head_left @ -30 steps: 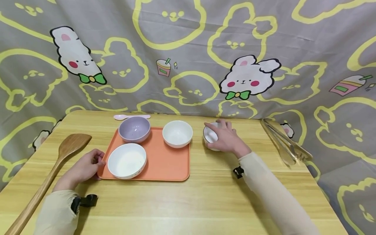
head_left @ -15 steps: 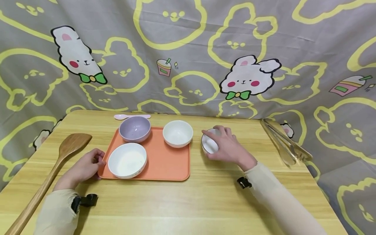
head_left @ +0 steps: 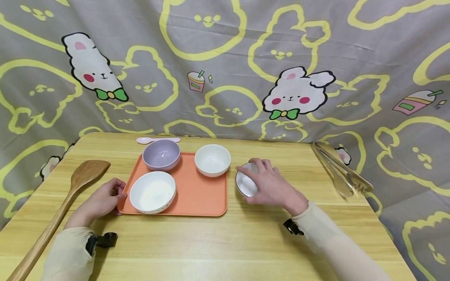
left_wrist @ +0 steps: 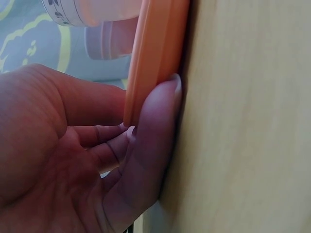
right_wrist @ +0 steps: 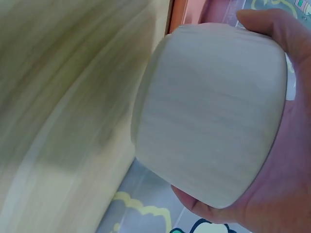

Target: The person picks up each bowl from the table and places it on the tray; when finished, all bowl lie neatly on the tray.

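Note:
My right hand (head_left: pixel 272 185) grips a small white bowl (head_left: pixel 246 180) with a dark rim, just right of the orange tray (head_left: pixel 200 199). The right wrist view shows the bowl's plain outer wall (right_wrist: pixel 209 111), with fingers and thumb spread round its rim; whether its base touches the table cannot be told. My left hand (head_left: pixel 100 201) pinches the tray's left edge near the front corner; in the left wrist view its fingers bracket the orange rim (left_wrist: pixel 158 43). On the tray stand a purple bowl (head_left: pixel 161 155), a wide white bowl (head_left: pixel 152 192) and a white bowl (head_left: pixel 212 160) at back right.
Left of the tray lies a long wooden spatula (head_left: pixel 86 175). A pale pink spoon (head_left: pixel 158 140) lies behind the tray. Metal tongs and a metal utensil (head_left: pixel 339 171) lie at the right back. A patterned cloth (head_left: pixel 225 70) hangs behind the wooden table (head_left: pixel 183 249).
My right hand has brought the small dark-rimmed bowl toward me and slightly left, closer to the tray. The left hand, the tray and its bowls have stayed in place.

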{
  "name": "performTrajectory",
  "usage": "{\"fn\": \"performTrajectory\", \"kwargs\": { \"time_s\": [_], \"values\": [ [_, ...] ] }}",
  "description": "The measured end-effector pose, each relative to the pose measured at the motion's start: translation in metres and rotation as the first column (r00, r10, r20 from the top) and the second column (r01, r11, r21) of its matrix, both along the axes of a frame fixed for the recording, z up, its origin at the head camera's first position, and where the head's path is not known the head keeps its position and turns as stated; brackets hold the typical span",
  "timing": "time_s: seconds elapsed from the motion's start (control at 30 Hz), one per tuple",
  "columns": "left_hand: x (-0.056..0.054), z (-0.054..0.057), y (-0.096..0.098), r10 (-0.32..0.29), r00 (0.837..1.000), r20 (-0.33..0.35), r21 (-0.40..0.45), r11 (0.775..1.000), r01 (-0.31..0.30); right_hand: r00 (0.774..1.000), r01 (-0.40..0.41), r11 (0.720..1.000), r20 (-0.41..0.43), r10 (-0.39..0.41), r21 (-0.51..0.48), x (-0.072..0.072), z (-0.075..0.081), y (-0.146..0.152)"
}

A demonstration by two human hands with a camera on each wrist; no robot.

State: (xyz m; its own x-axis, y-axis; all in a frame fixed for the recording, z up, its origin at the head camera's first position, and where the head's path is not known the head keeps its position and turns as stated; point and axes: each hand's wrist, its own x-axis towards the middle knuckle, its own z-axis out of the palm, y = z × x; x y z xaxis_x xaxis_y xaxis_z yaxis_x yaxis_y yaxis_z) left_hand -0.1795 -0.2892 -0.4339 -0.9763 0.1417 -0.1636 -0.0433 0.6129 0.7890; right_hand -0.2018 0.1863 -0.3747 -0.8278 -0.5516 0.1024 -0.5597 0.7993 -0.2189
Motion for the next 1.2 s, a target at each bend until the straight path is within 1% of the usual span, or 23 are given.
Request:
{"fn": "performTrajectory", "kwargs": {
  "time_s": [0.17, 0.33, 0.53, 0.63, 0.73, 0.87, 1.2],
  "values": [
    [0.000, 0.001, 0.000, -0.005, 1.000, 0.006, -0.007, 1.000, 0.005, 0.997, -0.071, 0.997, 0.022, 0.070, 0.014, 0.007, 0.001, -0.001],
    [-0.001, 0.002, 0.002, -0.004, 1.000, 0.009, -0.012, 1.000, 0.005, 0.988, -0.152, 0.988, 0.022, 0.152, -0.010, 0.014, 0.002, -0.003],
    [-0.002, 0.001, 0.003, -0.001, 1.000, 0.017, -0.012, 1.000, 0.001, 0.978, -0.204, 0.979, 0.048, 0.204, -0.015, 0.021, 0.002, -0.010],
    [-0.001, 0.000, 0.002, -0.002, 1.000, 0.019, -0.006, 1.000, 0.002, 0.973, -0.229, 0.973, 0.038, 0.229, -0.009, 0.024, 0.003, -0.016],
    [0.000, 0.000, 0.001, 0.002, 1.000, 0.019, 0.000, 1.000, -0.002, 0.968, -0.250, 0.968, 0.018, 0.250, -0.013, 0.025, 0.003, -0.022],
    [0.000, 0.000, 0.001, 0.001, 1.000, 0.012, -0.003, 1.000, -0.001, 0.964, -0.267, 0.963, 0.013, 0.267, -0.025, 0.025, 0.001, -0.030],
    [0.001, 0.001, 0.001, 0.001, 1.000, 0.009, -0.004, 1.000, -0.001, 0.953, -0.302, 0.953, -0.002, 0.303, -0.033, 0.019, -0.004, -0.051]
  ]
}}
